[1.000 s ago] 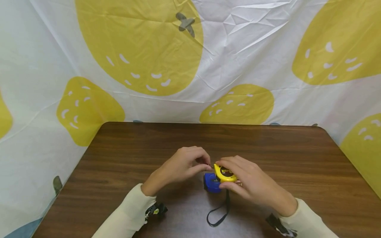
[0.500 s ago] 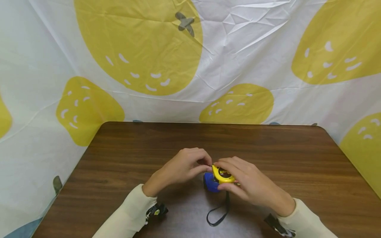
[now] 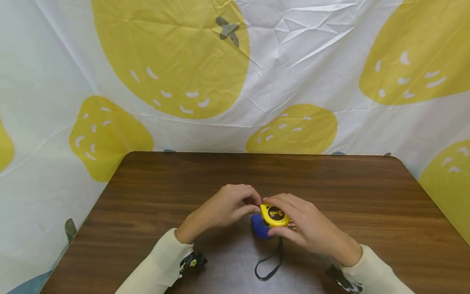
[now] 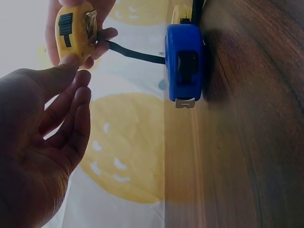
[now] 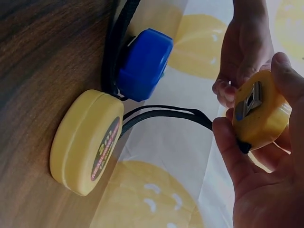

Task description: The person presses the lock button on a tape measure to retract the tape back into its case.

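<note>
A small yellow tape measure (image 3: 276, 215) with a black round label is in my right hand (image 3: 308, 224), fingers over its far edge and thumb at the near edge. My left hand (image 3: 231, 204) pinches its left end; in the left wrist view the thumb presses on the yellow case (image 4: 73, 35) below a ridged black slider. The right wrist view shows a metal clip (image 5: 254, 97) on it and a black strap (image 5: 171, 113) hanging off. Below stands a blue tape measure (image 4: 184, 61), its metal hook showing. A second, paler yellow tape measure (image 5: 85, 142) rests beside it, mostly hidden by my right hand in the head view.
A thin black strap loop (image 3: 269, 265) lies on the brown wooden table (image 3: 183, 171) toward me. Behind the table hangs a white cloth (image 3: 205, 134) printed with large yellow fruit.
The right hand has shifted the yellow tape measure slightly left, closing the small gap to the left fingertips. Its face has turned a little. The blue tape measure stays put.
</note>
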